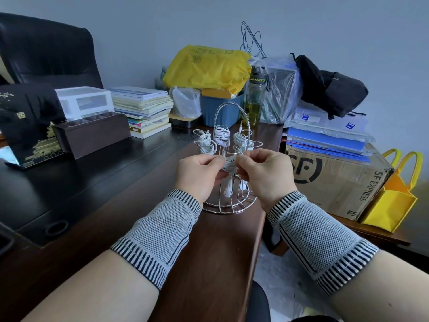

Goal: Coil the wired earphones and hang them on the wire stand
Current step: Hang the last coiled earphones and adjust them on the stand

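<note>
The person stands at a dark wooden table (139, 205) and holds both hands up in front of a wire stand (228, 201). The left hand (197, 173) and the right hand (264, 173) are close together, and between them is a small white bundle of wired earphones (228, 164). The grip of each hand is closed on this bundle, thumb and fingers pinching it from its own side. Two white earbuds (228, 191) hang down below the hands, above the round base of the stand. Both wrists wear grey knitted wrist bands (162, 231) with dark stripes.

On the arms of the stand, behind the hands, several other coiled earphones (221, 134) already hang, and one metal plug points upward near the arched handle.

Some writing can be read. A dark bottle (256, 98) behind the stand carries the words "UP-TEMPO". To the right, a cardboard box (336, 180) shows a large "SF" logo on its front and "SF EXPRESS" along its side. Blue folders (325, 140) lie on top of this box, and a yellow bag (392, 196) stands just beside it. Farther back I see a yellow plastic bag (206, 66) with faint printed characters that I cannot read, and a stack of books (144, 110).
</note>
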`<control>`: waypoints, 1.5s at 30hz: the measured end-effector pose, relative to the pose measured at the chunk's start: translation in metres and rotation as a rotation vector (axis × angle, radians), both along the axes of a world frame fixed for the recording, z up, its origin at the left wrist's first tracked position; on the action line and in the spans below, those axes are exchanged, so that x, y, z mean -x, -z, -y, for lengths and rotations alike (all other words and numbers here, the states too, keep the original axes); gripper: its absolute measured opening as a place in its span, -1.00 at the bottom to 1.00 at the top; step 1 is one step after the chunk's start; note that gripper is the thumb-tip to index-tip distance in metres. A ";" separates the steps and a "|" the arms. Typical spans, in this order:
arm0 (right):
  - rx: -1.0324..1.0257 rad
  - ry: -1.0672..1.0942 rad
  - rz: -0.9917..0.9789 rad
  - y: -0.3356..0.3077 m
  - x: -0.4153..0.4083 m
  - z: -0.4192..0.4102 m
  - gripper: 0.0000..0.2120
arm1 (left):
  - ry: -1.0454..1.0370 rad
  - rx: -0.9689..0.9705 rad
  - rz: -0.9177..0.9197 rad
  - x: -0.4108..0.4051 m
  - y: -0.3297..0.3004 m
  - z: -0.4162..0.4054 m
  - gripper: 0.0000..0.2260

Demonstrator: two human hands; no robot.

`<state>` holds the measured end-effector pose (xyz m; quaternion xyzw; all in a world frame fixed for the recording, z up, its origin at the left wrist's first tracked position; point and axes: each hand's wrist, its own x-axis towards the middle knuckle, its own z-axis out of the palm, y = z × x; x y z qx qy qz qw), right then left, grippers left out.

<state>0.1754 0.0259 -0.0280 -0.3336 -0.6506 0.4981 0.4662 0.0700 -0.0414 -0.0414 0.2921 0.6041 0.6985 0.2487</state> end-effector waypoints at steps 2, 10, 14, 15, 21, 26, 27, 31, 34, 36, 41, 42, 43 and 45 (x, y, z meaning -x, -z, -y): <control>0.045 -0.033 -0.033 -0.002 -0.001 0.001 -0.83 | 0.001 0.003 0.011 0.001 0.000 0.000 -0.89; 0.254 -0.187 -0.182 -0.005 -0.005 0.001 -0.88 | 0.012 0.035 -0.029 0.002 0.000 -0.001 -0.82; 0.274 -0.192 -0.218 -0.004 -0.004 0.001 -0.86 | 0.012 0.038 -0.047 0.004 0.002 -0.001 -0.81; 0.246 -0.185 -0.208 -0.003 -0.003 0.002 -0.86 | 0.010 0.041 -0.052 0.004 0.002 -0.002 -0.82; -0.147 -0.008 0.019 0.009 0.000 -0.003 -0.84 | 0.008 0.051 -0.068 0.005 0.004 -0.002 -0.80; -0.279 0.071 0.067 0.011 -0.001 -0.003 -0.85 | 0.010 0.037 -0.052 0.006 0.003 -0.003 -0.87; -0.290 0.077 0.075 0.011 -0.001 -0.003 -0.85 | 0.013 0.036 -0.056 0.006 0.003 -0.003 -0.87; -0.229 0.061 0.089 0.011 0.001 -0.004 -0.83 | 0.024 0.043 -0.098 0.006 0.004 -0.002 -0.80; -0.110 0.016 0.055 0.008 0.003 -0.004 -0.82 | 0.028 0.050 -0.117 0.007 0.007 -0.004 -0.82; 0.005 -0.031 0.001 0.004 0.003 -0.002 -0.81 | 0.021 0.044 -0.120 0.008 0.009 -0.005 -0.85; 0.128 -0.081 -0.024 -0.003 0.003 0.002 -0.81 | 0.003 0.031 -0.122 0.009 0.012 -0.007 -0.80; 0.115 -0.081 -0.003 -0.004 0.003 0.001 -0.80 | 0.003 0.029 -0.120 0.009 0.012 -0.007 -0.80; 0.106 -0.080 0.014 -0.005 0.003 0.000 -0.78 | 0.004 0.027 -0.120 0.009 0.012 -0.006 -0.79; 0.072 -0.064 0.054 -0.006 0.005 0.000 -0.74 | 0.001 0.027 -0.131 0.008 0.011 -0.006 -0.79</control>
